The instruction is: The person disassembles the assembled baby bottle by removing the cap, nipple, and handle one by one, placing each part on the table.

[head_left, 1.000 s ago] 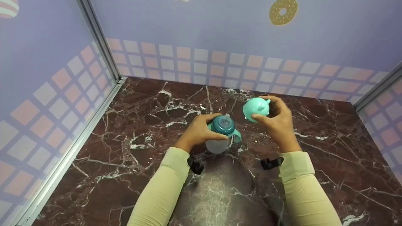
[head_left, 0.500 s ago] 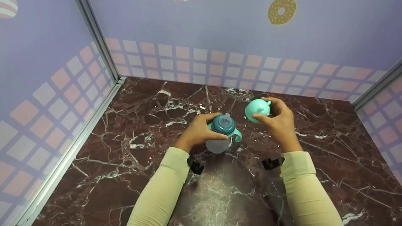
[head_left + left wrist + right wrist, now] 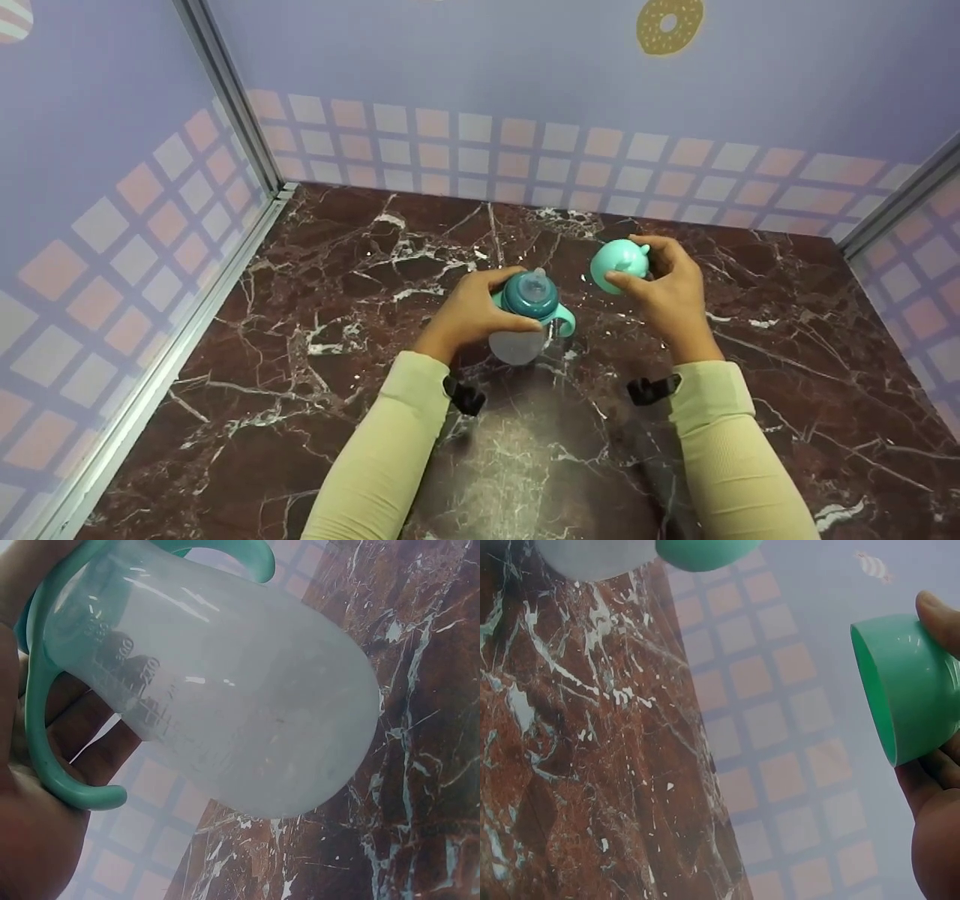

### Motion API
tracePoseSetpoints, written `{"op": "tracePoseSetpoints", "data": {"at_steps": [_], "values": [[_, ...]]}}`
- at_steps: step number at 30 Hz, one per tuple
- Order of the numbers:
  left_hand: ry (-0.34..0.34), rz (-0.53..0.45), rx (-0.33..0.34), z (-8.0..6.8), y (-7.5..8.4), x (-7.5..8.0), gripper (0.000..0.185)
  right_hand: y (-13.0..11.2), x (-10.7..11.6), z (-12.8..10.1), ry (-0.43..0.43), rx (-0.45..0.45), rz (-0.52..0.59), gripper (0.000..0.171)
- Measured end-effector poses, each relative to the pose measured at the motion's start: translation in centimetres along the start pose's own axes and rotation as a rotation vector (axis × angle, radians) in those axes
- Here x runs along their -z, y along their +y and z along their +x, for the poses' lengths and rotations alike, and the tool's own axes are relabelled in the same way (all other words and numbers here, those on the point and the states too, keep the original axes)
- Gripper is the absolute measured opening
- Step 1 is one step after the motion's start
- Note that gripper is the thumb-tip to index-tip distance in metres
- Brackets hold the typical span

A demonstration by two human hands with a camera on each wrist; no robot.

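Marble table lies open around bottle and cap.

Frosted plastic bottle; glossy plastic cap; polished marble tabletop.

A frosted, see-through bottle with faint printed measuring marks is showing mint-green handles and a darker teal collar. At its two o'clock, a cap is glowing mint green. The surface is displaying dark reddish-brown marble with white veins. The walls are showing lavender above a pink-and-white tile grid, with a mustard sprinkled doughnut at twelve o'clock. Sleeves are appearing pale yellow.
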State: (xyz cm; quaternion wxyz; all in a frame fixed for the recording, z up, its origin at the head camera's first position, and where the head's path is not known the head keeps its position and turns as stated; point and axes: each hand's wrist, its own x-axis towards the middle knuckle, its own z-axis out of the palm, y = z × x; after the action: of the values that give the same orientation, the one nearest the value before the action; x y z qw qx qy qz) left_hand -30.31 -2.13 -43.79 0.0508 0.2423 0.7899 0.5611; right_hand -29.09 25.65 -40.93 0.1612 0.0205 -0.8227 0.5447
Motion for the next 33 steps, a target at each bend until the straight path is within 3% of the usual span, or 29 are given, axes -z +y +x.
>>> {"op": "tracePoseSetpoints", "data": {"at_steps": [8, 33], "values": [[0.001, -0.033, -0.019, -0.2, 0.2, 0.3, 0.081, 0.9, 0.2, -0.1, 0.01, 0.004, -0.023, 0.068], [0.025, 0.001, -0.011, -0.4, 0.2, 0.3, 0.086, 2.9, 1.0, -0.3, 0.064, -0.081, -0.038, 0.062]]}}
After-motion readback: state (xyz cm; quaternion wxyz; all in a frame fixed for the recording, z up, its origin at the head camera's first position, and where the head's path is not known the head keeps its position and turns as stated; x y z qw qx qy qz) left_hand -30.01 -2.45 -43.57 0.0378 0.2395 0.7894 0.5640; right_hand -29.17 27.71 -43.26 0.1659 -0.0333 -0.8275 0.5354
